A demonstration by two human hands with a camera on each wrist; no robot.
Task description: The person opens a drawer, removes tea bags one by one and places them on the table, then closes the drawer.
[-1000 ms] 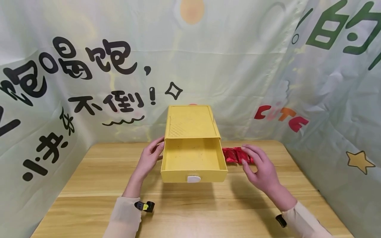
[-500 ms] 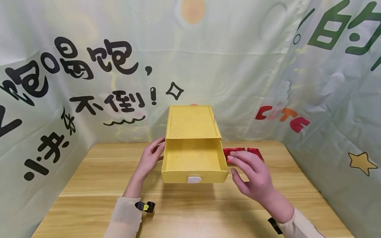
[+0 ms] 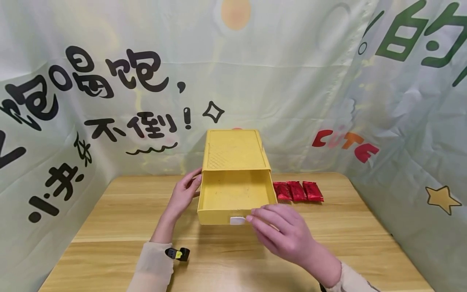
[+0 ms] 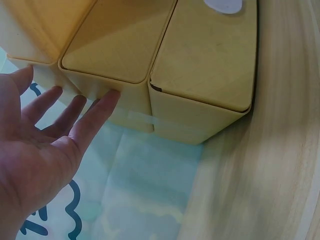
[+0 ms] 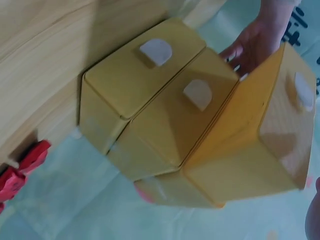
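Note:
A yellow three-drawer organizer (image 3: 235, 148) stands at the back of the table. Its top drawer (image 3: 237, 190) is pulled out, nothing inside, with a white tab handle (image 3: 238, 220) on its front. My left hand (image 3: 184, 192) is at the organizer's left side; in the left wrist view its spread fingertips (image 4: 107, 100) touch the side wall. My right hand (image 3: 284, 231) has its fingers, loosely bent, just right of the white tab. In the right wrist view the tab (image 5: 303, 91) shows bare, and only a bit of the right hand appears at the edge.
Several red foil packets (image 3: 298, 191) lie in a row right of the organizer. The wooden table (image 3: 120, 227) meets a printed cloth backdrop (image 3: 292, 81) at the back and sides. Two lower drawers (image 5: 170, 105) are closed, each with a white tab.
My right hand has moved left and toward me, from over the red packets to the drawer front, uncovering the packets. The left hand and organizer have stayed put.

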